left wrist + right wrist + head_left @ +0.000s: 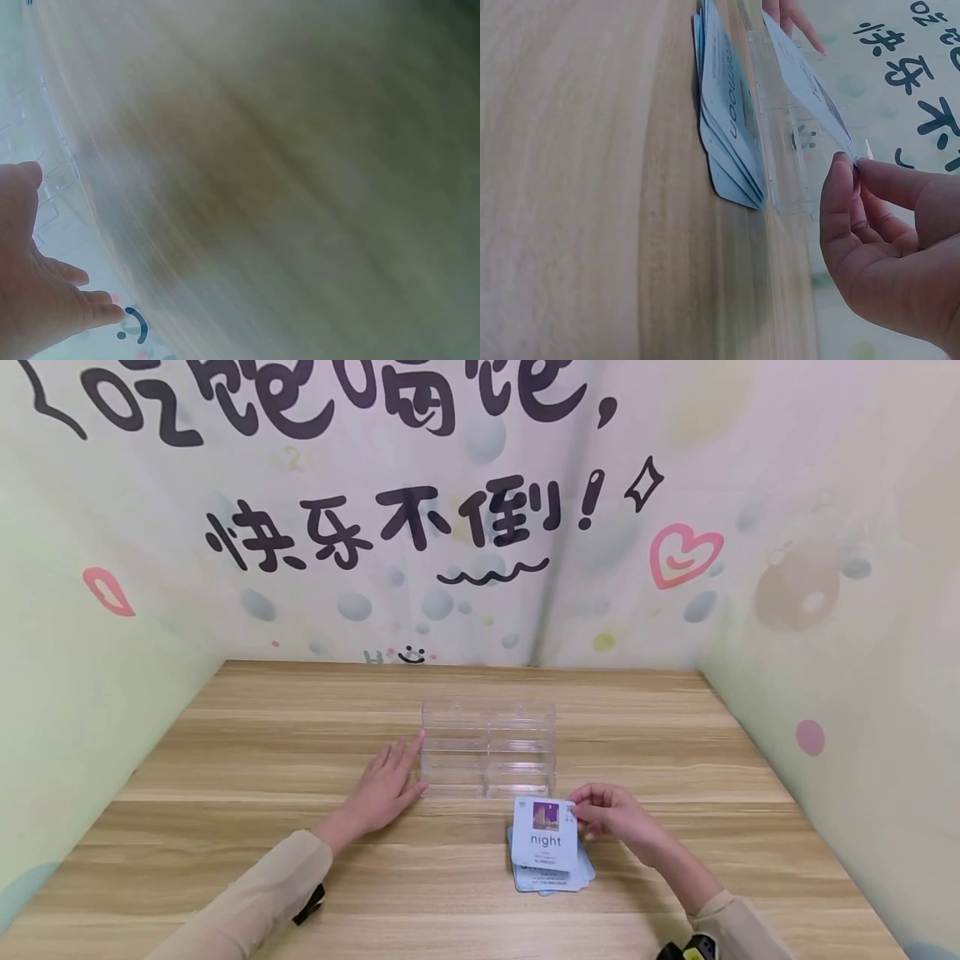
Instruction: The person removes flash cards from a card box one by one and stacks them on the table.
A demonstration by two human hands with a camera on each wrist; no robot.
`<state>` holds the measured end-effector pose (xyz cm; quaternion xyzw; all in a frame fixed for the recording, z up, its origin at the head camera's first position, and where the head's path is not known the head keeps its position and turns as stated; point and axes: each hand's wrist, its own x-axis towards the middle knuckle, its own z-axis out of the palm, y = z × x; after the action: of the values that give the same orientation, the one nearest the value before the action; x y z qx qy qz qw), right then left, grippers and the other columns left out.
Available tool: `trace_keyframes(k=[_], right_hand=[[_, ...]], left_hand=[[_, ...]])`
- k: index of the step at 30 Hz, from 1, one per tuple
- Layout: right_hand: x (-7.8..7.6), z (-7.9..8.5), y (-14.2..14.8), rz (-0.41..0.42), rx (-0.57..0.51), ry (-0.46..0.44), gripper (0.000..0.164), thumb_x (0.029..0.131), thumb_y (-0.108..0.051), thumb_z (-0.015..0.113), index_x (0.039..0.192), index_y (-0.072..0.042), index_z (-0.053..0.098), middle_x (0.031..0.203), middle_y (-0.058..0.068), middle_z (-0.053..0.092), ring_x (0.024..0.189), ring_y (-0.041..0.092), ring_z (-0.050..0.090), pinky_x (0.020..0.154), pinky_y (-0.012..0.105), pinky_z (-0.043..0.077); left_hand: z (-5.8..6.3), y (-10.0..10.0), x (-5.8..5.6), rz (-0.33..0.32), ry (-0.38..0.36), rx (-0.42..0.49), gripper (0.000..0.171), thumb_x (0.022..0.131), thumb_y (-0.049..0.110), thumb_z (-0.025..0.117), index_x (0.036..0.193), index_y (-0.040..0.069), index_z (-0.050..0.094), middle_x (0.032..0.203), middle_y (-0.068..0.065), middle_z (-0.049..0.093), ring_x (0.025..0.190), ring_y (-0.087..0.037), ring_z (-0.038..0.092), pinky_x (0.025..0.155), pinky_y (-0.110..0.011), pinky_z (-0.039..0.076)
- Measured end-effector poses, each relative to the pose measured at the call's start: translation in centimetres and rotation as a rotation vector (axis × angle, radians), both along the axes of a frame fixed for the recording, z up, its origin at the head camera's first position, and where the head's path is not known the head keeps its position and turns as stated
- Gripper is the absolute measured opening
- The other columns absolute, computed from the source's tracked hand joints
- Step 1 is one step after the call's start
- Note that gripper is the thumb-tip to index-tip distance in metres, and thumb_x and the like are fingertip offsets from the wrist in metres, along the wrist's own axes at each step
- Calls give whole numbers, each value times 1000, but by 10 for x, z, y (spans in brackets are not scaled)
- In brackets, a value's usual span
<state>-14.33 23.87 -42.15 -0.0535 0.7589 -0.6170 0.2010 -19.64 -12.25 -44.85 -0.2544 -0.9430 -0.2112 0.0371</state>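
My right hand [617, 818] pinches the right edge of a light blue flashcard [546, 852] printed "night", with a small purple picture. In the right wrist view that card [810, 79] is tilted and raised off the pile, between thumb and fingertips. Under it on the table lies a loose stack of blue cards [731, 127], the top one partly covered in the head view. A clear plastic rack [487, 747] with several compartments stands just beyond the cards. My left hand [382, 789] lies beside it, fingers fairly straight, with fingertips and thumb at the rack's left side.
The wood-grain table [262, 777] runs back to a printed wall backdrop [360, 585] with large dark lettering. Pale panels rise along the left and right table edges. A dark strap [308, 906] shows at the left sleeve.
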Motion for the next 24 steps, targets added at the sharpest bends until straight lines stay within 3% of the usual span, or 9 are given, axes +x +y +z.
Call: trace_keyframes(k=[15,24], right_hand=[[2,-11,2,49,-7,-41,29,86,-7,56,105,14,52,79,6,61,68,13,56,58,21,49],[2,-16,2,33,-4,-56,28,86,-7,57,104,13,52,75,4,61,66,12,55,57,20,50]], left_hand=[[2,1,1,8,-7,-5,75,93,33,50,147,14,1,141,-33,20,126,-54,19,102,-62,17],[3,1,2,5,-8,-4,74,93,32,50,147,13,2,141,-33,20,127,-53,19,102,-62,17]])
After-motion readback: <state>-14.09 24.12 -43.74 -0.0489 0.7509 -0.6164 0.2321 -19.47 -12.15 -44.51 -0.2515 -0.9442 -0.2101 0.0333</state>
